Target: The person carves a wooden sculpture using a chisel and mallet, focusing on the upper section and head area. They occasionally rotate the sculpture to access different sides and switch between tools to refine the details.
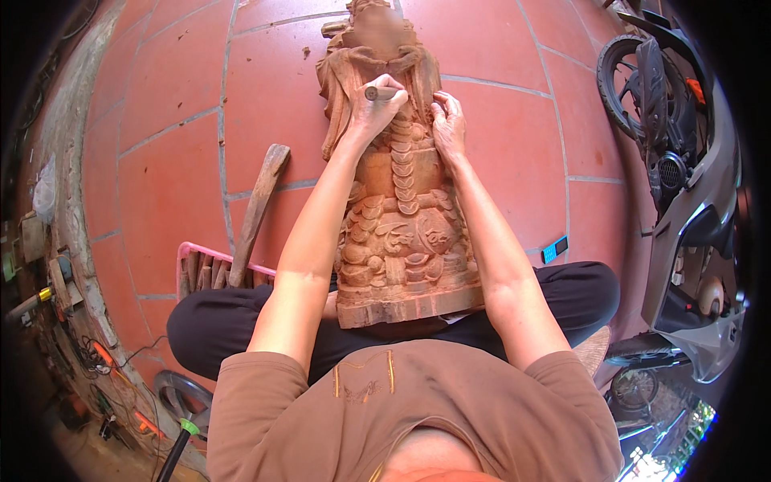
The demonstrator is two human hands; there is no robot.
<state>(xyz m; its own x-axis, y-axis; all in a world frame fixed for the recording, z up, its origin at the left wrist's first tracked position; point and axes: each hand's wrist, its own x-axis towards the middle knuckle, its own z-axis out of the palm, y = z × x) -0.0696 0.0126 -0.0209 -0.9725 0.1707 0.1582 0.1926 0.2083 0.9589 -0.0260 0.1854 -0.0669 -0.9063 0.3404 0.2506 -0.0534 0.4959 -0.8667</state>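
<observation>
Carved wooden statue (405, 233) runs from centre to 12 o'clock, base at the crossed legs (213, 325). Left hand (368, 117) — grip closed round a brown tool handle (381, 94), over the statue. Right hand (448, 126) — grip open, at its 1 o'clock edge. Wooden club (259, 210), 9 o'clock; blue phone (554, 250), 3 o'clock.

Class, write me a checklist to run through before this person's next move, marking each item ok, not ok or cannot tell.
1. Tool gripped: ok; the left hand closes its fingers around a brown handle.
2. Tool tip on the wood: cannot tell; it can't be made out.
3. Right hand at the work: ok; it is at the side of the carved wooden figure.
4. Blue phone off the figure: ok; it lies to the right.
5. Wooden club off the figure: ok; it is left, by the pink-rimmed basket.
</observation>
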